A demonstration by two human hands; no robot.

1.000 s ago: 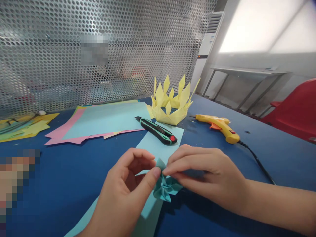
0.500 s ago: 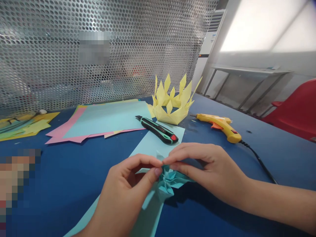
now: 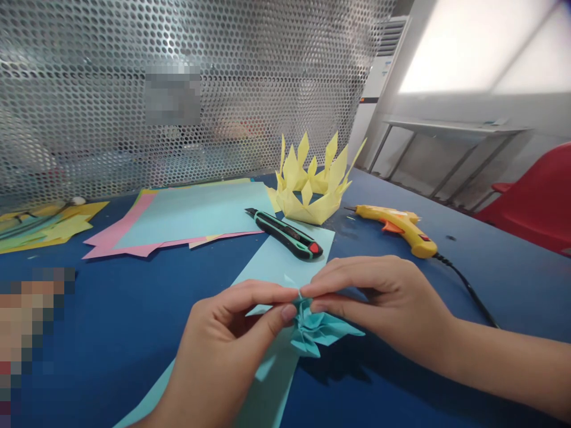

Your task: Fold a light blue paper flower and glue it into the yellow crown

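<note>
"What are those hands busy with?"

"A folded turquoise paper piece (image 3: 328, 330), its petals fanning out. The left hand (image 3: 227, 336) pinches it between thumb and forefinger, and the right hand (image 3: 388, 300) pinches it just beside, so the two forefingers almost meet at the top."

"Which fold do they have?"

"Hard to say from here; the fingertips cover it. The piece is up above the blue table (image 3: 143, 315), by the right edge of a pale blue strip (image 3: 272, 267)."

"And what sits on the strip?"

"A black and green cutter (image 3: 285, 235), lying slantwise, its blade end toward the stacked paper. On top there is a light blue sheet (image 3: 196, 214), and a pink sheet (image 3: 113, 239) sticks out from under it at the left."

"That yellow crown (image 3: 312, 209), what's inside it?"

"It stands upright, an open ring with pointed tips all around, and I see blue tabletop within it. To its right a yellow glue gun (image 3: 397, 221) lies on its side, nozzle toward the crown, a black cord (image 3: 470, 297) trailing from the handle."

"And far left?"

"More yellow paper (image 3: 71, 230), near the perforated metal panel (image 3: 250, 59)."
</note>
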